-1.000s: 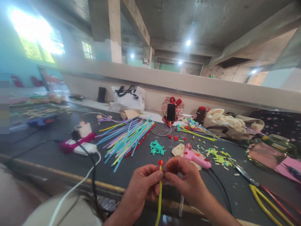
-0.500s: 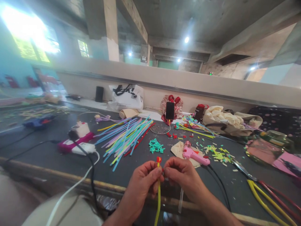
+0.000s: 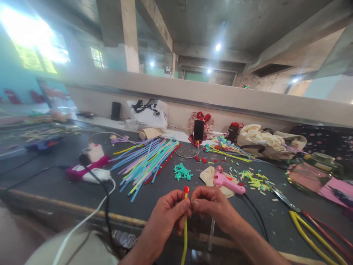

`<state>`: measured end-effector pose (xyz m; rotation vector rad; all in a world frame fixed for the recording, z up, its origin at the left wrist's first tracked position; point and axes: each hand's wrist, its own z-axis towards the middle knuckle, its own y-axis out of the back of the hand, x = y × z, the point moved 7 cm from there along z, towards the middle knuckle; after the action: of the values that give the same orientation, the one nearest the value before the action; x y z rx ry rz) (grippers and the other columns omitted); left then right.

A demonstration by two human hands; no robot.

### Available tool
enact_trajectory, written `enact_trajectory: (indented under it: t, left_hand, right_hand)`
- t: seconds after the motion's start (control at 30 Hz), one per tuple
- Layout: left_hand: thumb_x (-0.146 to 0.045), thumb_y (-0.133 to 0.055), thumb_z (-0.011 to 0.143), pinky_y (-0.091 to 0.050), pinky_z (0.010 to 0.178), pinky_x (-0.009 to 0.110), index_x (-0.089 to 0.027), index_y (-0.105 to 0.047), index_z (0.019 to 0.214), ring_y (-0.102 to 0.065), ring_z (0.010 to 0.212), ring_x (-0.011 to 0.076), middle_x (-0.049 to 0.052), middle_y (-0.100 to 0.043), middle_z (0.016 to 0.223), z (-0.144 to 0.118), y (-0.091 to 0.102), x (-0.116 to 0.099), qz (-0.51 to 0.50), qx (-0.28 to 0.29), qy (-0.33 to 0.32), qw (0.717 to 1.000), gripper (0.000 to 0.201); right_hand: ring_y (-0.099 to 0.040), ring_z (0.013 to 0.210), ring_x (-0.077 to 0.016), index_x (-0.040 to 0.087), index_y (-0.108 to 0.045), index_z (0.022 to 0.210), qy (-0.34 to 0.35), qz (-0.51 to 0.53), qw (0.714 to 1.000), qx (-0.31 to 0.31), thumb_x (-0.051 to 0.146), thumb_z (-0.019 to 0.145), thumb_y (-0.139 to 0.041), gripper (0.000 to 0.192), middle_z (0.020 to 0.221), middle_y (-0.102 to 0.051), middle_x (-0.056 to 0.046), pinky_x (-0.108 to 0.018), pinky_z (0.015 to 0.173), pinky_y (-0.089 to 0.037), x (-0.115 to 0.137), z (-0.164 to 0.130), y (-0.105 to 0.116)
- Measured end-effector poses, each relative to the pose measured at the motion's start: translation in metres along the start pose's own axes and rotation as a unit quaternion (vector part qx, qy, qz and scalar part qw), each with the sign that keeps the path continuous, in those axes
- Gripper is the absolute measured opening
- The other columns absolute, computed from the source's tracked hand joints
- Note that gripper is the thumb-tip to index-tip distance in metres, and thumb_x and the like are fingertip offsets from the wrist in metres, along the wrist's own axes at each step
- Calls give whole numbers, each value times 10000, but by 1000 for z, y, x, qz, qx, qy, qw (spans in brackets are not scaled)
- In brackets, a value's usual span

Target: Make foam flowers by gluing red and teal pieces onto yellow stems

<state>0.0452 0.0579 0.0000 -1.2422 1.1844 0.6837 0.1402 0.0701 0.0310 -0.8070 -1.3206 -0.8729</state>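
Mostly hidden: hands (image 3: 190, 209) pinch yellow stem (image 3: 184, 235), lower end cut off.

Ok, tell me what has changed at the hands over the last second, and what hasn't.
Very little. The left hand still pinches the yellow strip upright just below its red tip, and the right hand has closed in slightly, its fingers now pressed against the strip beside the left thumb. Nothing was picked up or let go. The pink glue gun and the pile of coloured strips lie where they were.
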Motion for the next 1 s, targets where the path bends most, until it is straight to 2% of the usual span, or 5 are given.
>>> enact_trajectory:
  t: [0.33, 0.47, 0.67, 0.83, 1.0]
  left_hand:
    - [-344, -482, 773, -266, 327, 129, -149, -514, 609, -276, 304, 19, -78, -378, 374, -2, -4, 7, -87, 24, 22, 996, 257]
    - [-340, -490, 769, -244, 311, 125, -148, -511, 582, -253, 281, 13, -87, -345, 340, -2, -5, 11, -109, 36, 44, 992, 268]
    - [-353, -507, 751, -232, 300, 122, -145, -510, 563, -254, 264, 10, -83, -358, 318, -2, -7, 10, -105, 19, 35, 994, 281]
    - [-356, -516, 745, -222, 301, 121, -140, -515, 567, -266, 263, 7, -81, -368, 326, -1, -7, 11, -87, 24, 31, 995, 280]
    - [-358, -523, 740, -199, 291, 129, -139, -523, 567, -267, 254, 7, -76, -398, 330, -2, -7, 13, -65, 43, 41, 996, 279]
  right_hand:
    - [-433, 399, -56, 143, -608, 614, 18, -123, 988, -95, 310, 702, -567, 193, 508, -526, 35, -165, 387, -345, -6, 0, 9]
    - [-497, 477, -87, 183, -646, 730, 106, -222, 958, -147, 235, 708, -563, 100, 601, -584, 12, -186, 447, -384, 6, -8, 16]
    - [-523, 585, -111, 183, -604, 726, 238, -344, 902, -106, 144, 725, -548, 67, 635, -591, -8, -208, 542, -398, 25, -18, 1]
    - [-514, 584, -101, 171, -577, 741, 242, -370, 891, -99, 122, 727, -538, 64, 642, -570, -6, -197, 536, -383, 29, -20, -4]
    - [-511, 580, -97, 172, -567, 727, 203, -386, 897, -74, 129, 749, -503, 80, 653, -564, 0, -199, 544, -379, 30, -20, -1]
